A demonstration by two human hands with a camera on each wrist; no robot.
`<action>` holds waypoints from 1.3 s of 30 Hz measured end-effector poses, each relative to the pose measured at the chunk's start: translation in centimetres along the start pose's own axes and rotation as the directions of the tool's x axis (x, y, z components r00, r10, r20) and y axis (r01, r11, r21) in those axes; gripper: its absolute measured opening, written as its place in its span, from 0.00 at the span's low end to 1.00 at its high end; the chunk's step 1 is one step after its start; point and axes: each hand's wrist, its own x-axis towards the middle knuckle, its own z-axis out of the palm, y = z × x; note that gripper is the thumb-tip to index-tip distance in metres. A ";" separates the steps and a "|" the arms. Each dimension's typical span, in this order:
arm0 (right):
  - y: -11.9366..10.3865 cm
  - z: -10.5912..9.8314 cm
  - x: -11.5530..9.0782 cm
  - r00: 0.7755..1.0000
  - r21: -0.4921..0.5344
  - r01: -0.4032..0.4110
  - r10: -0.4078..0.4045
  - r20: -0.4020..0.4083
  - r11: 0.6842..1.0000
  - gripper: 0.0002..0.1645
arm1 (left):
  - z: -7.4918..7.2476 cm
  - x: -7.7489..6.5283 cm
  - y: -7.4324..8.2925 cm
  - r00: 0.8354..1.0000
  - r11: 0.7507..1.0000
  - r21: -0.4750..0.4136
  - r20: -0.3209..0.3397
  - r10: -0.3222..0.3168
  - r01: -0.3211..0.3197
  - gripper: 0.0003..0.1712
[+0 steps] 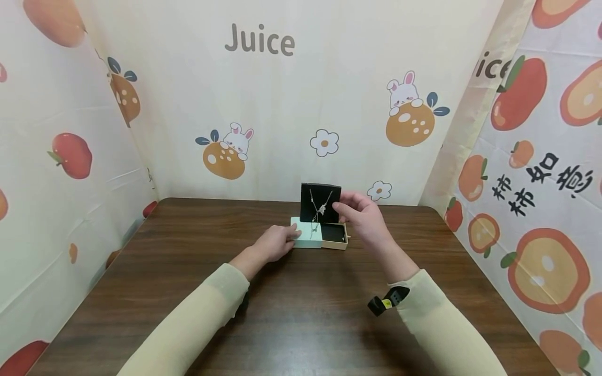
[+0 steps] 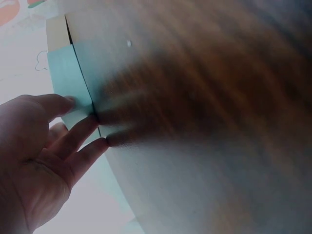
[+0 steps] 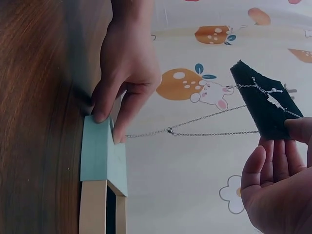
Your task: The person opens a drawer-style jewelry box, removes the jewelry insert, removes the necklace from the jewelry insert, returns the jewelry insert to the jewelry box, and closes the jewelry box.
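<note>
A mint-green box sleeve (image 1: 308,240) lies on the table, its cream drawer (image 3: 92,207) slid partly out to the right with a dark inside. My left hand (image 1: 273,243) grips the sleeve's left end between thumb and fingers; the left wrist view has two fingertips low at its edge. Above the box, my right hand (image 1: 364,219) pinches a black jewelry card (image 1: 305,201) by its right edge, thumb in front and fingers behind. On the card hangs a silver necklace (image 3: 274,101) with a pendant. Its chain's loose end dangles down to the sleeve.
The dark wood table (image 1: 291,303) reaches back to a cream curtain (image 1: 282,104) printed with fruit and rabbits. Similar printed cloths hang along the left and right sides. A black strap device (image 1: 389,300) sits at the right sleeve cuff.
</note>
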 end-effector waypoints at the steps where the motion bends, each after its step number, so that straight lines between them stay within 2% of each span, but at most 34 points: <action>1: -0.1 0.1 -0.1 1.000 0.001 -0.003 0.003 0.003 1.000 0.07 | 0.0 0.0 0.0 1.000 1.000 -0.001 0.000 -0.001 0.001 0.26; 12: -0.4 0.7 -0.3 1.000 -0.026 0.003 -0.003 0.026 1.000 0.08 | 0.0 0.0 0.1 1.000 1.000 0.001 0.019 -0.010 0.010 0.26; 21: -0.3 0.9 -0.4 1.000 -0.010 -0.005 0.005 0.022 1.000 0.10 | -0.4 0.1 0.5 0.999 0.996 0.084 0.040 0.026 -0.029 0.23; 24: -0.4 0.9 -0.2 0.999 -0.018 -0.022 0.022 0.023 1.000 0.11 | -0.6 0.0 0.4 0.998 0.996 0.083 0.053 0.024 -0.029 0.25; 28: -0.3 0.8 0.0 0.999 -0.011 -0.038 0.038 0.013 0.999 0.12 | -1.2 -0.3 0.2 0.999 0.999 0.038 0.047 0.020 -0.022 0.30; 31: -0.2 0.7 0.2 0.999 0.004 -0.043 0.042 0.008 0.999 0.13 | -1.8 -0.5 0.0 1.000 1.000 0.002 0.006 0.019 -0.019 0.32; 35: 0.0 0.6 0.5 0.999 0.007 -0.052 0.052 0.012 0.999 0.13 | -3.0 -0.8 0.1 0.996 0.998 -0.052 -0.087 0.026 -0.030 0.29; 37: 0.0 0.6 0.6 0.998 0.005 -0.057 0.057 0.012 0.998 0.13 | -3.9 -1.2 0.4 0.988 0.995 -0.095 -0.155 0.019 -0.034 0.25; 39: 0.0 0.6 0.7 0.998 -0.005 -0.063 0.063 0.007 0.998 0.14 | -4.8 -1.6 0.9 0.971 0.990 -0.133 -0.237 0.017 -0.049 0.22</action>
